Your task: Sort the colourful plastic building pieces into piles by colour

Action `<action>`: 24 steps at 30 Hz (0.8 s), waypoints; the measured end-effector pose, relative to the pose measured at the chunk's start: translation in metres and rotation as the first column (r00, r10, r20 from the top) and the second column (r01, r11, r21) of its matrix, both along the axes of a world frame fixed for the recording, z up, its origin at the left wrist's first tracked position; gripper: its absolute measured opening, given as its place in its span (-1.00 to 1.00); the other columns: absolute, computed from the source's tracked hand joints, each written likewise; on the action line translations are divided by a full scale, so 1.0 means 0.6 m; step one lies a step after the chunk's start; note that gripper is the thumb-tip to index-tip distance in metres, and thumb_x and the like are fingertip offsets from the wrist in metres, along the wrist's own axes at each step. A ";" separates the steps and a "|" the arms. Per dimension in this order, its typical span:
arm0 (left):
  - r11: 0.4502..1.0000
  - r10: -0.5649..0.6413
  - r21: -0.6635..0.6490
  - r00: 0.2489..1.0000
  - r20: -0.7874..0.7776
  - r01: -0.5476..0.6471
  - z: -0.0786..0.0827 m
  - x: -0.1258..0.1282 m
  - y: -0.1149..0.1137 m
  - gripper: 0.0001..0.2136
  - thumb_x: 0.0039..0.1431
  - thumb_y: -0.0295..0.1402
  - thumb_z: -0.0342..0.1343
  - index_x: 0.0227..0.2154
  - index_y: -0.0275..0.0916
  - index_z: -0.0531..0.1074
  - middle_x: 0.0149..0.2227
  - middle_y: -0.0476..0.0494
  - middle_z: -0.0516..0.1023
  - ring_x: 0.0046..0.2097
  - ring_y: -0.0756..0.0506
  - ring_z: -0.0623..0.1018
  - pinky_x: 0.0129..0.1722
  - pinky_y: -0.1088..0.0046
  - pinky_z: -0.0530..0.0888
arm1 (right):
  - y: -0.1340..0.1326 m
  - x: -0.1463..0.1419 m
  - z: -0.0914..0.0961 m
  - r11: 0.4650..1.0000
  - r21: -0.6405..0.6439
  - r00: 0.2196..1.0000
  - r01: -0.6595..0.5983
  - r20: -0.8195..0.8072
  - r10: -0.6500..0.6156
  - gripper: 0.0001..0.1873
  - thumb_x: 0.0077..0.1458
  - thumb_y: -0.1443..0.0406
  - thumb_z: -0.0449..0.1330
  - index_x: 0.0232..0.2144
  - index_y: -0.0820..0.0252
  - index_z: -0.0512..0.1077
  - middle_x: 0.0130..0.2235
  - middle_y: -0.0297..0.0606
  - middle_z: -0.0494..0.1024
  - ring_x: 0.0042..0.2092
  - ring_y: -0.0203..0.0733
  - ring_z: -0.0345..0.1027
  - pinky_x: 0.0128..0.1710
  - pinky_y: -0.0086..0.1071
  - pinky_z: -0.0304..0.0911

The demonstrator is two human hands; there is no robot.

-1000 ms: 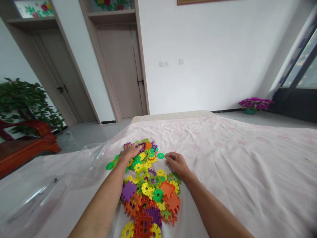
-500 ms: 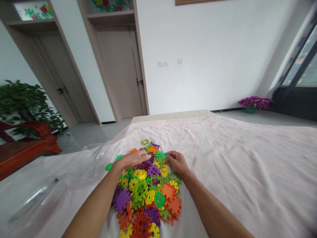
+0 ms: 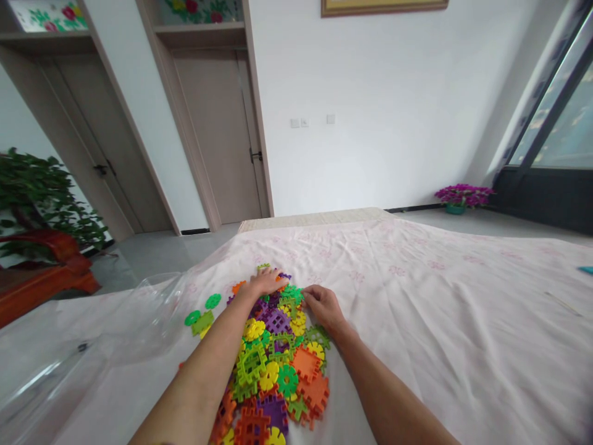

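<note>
A heap of plastic interlocking building pieces point(image 3: 277, 321) lies on the cloth, with purple, orange, yellow and green squares and notched discs. My left hand point(image 3: 266, 281) reaches over the far end of the heap, palm down. Its fingers are stretched and rest on an orange piece point(image 3: 281, 283), partly covering it. At the heap's right edge my right hand point(image 3: 325, 306) has thumb and fingertips pressed together beside a green notched disc point(image 3: 293, 293). What lies between those fingertips, if anything, is too small to make out. My left forearm hides part of the heap.
Clear plastic packaging point(image 3: 69, 364) lies at the left on the pale floral cloth point(image 3: 417, 321). Green discs point(image 3: 213, 301) sit apart left of my forearm. Beyond are a red wooden chair point(image 3: 50, 266), a leafy plant point(image 3: 34, 191) and pink flowers point(image 3: 463, 194).
My left hand has moved farther away over the heap, its fingers now spread on the far pieces. My right hand stays at the right edge. The view has shifted slightly to the right.
</note>
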State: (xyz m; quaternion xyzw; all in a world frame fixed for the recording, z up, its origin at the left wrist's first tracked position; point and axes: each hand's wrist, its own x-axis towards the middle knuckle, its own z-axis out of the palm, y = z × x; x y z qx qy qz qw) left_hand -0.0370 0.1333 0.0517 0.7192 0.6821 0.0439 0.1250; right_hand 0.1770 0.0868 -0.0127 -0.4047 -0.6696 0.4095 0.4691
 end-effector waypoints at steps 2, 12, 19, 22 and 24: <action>1.000 -0.010 -0.009 1.000 -0.021 0.010 0.002 0.002 -0.015 -0.40 0.15 0.16 -0.09 0.11 -0.06 0.44 0.28 -0.35 0.33 0.28 -0.44 0.33 0.16 -0.04 0.28 | 0.000 0.000 0.000 1.000 -0.002 1.000 0.006 0.010 -0.006 -0.72 0.09 0.14 0.12 -0.41 0.16 0.55 -0.48 -0.27 0.58 -0.39 -0.15 0.44 -0.33 -0.33 0.34; 0.998 -0.058 0.031 0.997 0.042 0.057 0.051 -0.042 -0.149 -0.51 0.29 0.08 -0.23 -0.16 -0.09 0.51 -0.08 -0.22 0.55 0.00 -0.26 0.55 0.04 0.25 0.38 | 0.002 0.000 0.000 1.000 -0.028 1.000 0.009 0.017 -0.009 -0.70 0.09 0.12 0.14 -0.34 0.19 0.55 -0.49 -0.26 0.59 -0.40 -0.13 0.47 -0.33 -0.32 0.34; 0.954 0.234 0.129 0.943 0.238 -0.269 0.049 -0.115 -0.182 -0.44 0.31 0.10 -0.32 0.01 -0.07 0.47 -0.01 -0.23 0.59 -0.04 -0.26 0.57 0.00 0.21 0.40 | -0.003 0.002 0.008 1.000 -0.017 1.000 0.009 0.008 -0.009 -0.72 0.07 0.14 0.13 -0.36 0.19 0.54 -0.49 -0.27 0.58 -0.41 -0.13 0.47 -0.33 -0.33 0.33; 0.896 0.426 0.090 0.899 0.099 -0.435 0.019 -0.142 -0.181 -0.42 0.24 0.12 -0.21 0.13 -0.05 0.42 0.23 -0.38 0.40 0.26 -0.48 0.34 0.15 -0.16 0.24 | -0.003 0.003 0.008 1.000 -0.021 1.000 0.005 0.008 -0.005 -0.72 0.06 0.14 0.13 -0.37 0.19 0.55 -0.49 -0.27 0.58 -0.41 -0.14 0.47 -0.31 -0.33 0.34; 0.854 0.515 0.033 0.853 0.087 -0.519 -0.001 -0.154 -0.180 -0.34 0.21 0.17 -0.20 0.21 -0.08 0.36 0.34 -0.47 0.24 0.34 -0.60 0.18 0.14 -0.37 0.13 | -0.001 0.003 0.005 1.000 -0.013 1.000 0.014 0.026 -0.013 -0.71 0.06 0.13 0.12 -0.37 0.19 0.55 -0.49 -0.28 0.58 -0.41 -0.14 0.47 -0.31 -0.34 0.34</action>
